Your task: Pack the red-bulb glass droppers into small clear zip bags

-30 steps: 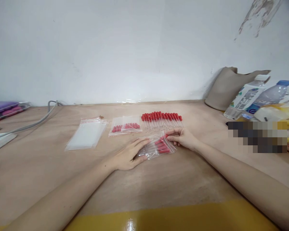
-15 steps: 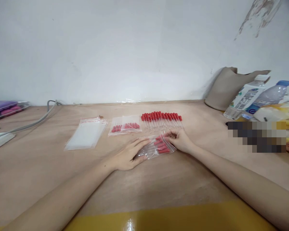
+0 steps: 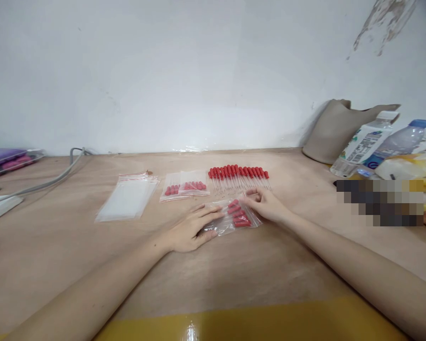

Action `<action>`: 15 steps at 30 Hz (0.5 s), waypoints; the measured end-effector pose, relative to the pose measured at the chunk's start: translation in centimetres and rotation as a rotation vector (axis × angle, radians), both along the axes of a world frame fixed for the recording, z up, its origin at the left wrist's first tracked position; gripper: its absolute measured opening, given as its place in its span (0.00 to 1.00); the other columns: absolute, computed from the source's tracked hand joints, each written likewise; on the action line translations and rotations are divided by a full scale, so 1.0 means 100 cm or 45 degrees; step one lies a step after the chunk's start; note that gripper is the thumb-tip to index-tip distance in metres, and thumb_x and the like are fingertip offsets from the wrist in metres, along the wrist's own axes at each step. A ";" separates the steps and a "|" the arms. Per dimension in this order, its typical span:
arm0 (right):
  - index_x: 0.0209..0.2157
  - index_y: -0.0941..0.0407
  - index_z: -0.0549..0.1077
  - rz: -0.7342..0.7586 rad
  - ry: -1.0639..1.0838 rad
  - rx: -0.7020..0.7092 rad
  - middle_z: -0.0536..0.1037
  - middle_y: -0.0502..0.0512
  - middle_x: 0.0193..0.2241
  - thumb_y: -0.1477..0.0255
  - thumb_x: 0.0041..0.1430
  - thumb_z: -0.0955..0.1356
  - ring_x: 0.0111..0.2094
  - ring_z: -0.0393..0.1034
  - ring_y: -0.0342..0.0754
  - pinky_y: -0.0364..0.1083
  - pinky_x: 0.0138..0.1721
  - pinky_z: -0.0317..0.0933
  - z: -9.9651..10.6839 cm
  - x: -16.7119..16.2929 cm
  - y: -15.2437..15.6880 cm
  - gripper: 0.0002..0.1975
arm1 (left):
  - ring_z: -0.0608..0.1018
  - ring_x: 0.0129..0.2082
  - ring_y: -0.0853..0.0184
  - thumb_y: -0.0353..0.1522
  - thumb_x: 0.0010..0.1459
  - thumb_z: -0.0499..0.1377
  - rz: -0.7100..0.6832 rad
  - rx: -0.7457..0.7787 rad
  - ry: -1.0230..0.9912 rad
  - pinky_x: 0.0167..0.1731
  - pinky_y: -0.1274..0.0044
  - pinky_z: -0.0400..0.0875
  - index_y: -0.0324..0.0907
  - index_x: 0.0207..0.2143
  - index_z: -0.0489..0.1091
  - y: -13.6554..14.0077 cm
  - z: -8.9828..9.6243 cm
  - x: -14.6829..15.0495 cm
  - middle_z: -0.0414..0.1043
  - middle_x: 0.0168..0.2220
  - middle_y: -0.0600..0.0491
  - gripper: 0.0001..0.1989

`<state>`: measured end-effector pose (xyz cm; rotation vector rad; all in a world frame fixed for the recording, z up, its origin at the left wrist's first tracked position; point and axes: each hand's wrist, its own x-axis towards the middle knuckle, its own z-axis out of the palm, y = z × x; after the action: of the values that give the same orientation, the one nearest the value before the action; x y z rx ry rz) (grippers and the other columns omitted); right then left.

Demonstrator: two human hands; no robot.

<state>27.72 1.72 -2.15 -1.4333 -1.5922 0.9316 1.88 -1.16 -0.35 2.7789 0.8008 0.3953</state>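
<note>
A clear zip bag (image 3: 223, 228) lies on the table with several red-bulbed droppers (image 3: 240, 220) inside, their bulbs toward the zip end at the right. My left hand (image 3: 190, 231) rests on the bag's left end, fingers spread. At the upper right corner, the thumb and fingers of my right hand (image 3: 266, 204) are closed on the bag's zip edge; the fingertips are partly hidden. Just behind the bag is a row of loose droppers (image 3: 237, 171), bulbs pointing to the wall. Filled bags of droppers (image 3: 184, 188) lie behind my left hand.
A stack of flat, clear zip bags (image 3: 126, 199) lies to the left. Farther left are a grey cable (image 3: 53, 182) and a purple and pink package (image 3: 12, 161). At the right stand a grey-brown container (image 3: 323, 132), tilted bottles (image 3: 364, 144) and yellow packaging (image 3: 408, 170).
At the bag's zip edge, my right hand has shifted slightly and its fingers have curled more. The bulbs inside the bag sit a little differently. My left hand has barely moved.
</note>
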 end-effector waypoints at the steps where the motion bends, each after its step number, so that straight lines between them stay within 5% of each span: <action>1: 0.32 0.59 0.70 0.043 -0.027 -0.031 0.73 0.50 0.20 0.59 0.44 0.70 0.20 0.66 0.42 0.40 0.20 0.56 0.000 -0.001 -0.001 0.18 | 0.57 0.60 0.61 0.36 0.63 0.49 -0.002 0.000 0.008 0.59 0.62 0.49 0.48 0.60 0.52 0.000 0.000 0.000 0.52 0.61 0.51 0.23; 5: 0.23 0.58 0.68 0.207 0.108 -0.145 0.71 0.48 0.17 0.60 0.43 0.71 0.18 0.64 0.40 0.39 0.19 0.55 0.002 -0.004 -0.005 0.16 | 0.57 0.60 0.62 0.37 0.62 0.49 0.009 0.001 -0.012 0.58 0.64 0.52 0.47 0.59 0.52 0.001 -0.001 0.000 0.52 0.61 0.51 0.23; 10: 0.30 0.58 0.72 0.408 0.696 -0.382 0.77 0.52 0.26 0.65 0.46 0.71 0.27 0.72 0.43 0.43 0.30 0.65 0.014 -0.001 -0.011 0.12 | 0.58 0.59 0.62 0.37 0.62 0.50 0.019 0.106 -0.139 0.57 0.65 0.54 0.45 0.58 0.55 0.000 -0.004 0.001 0.55 0.59 0.49 0.22; 15: 0.28 0.58 0.72 0.301 0.987 -0.313 0.76 0.50 0.21 0.72 0.49 0.69 0.18 0.68 0.40 0.38 0.17 0.61 0.034 0.004 -0.007 0.04 | 0.58 0.59 0.60 0.35 0.63 0.47 0.475 0.493 -0.209 0.59 0.60 0.44 0.43 0.54 0.61 0.021 -0.006 -0.009 0.62 0.56 0.49 0.18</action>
<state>28.16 1.06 1.24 -0.8554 -1.0843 1.6234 1.01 0.97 -0.97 2.8726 1.3266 0.9199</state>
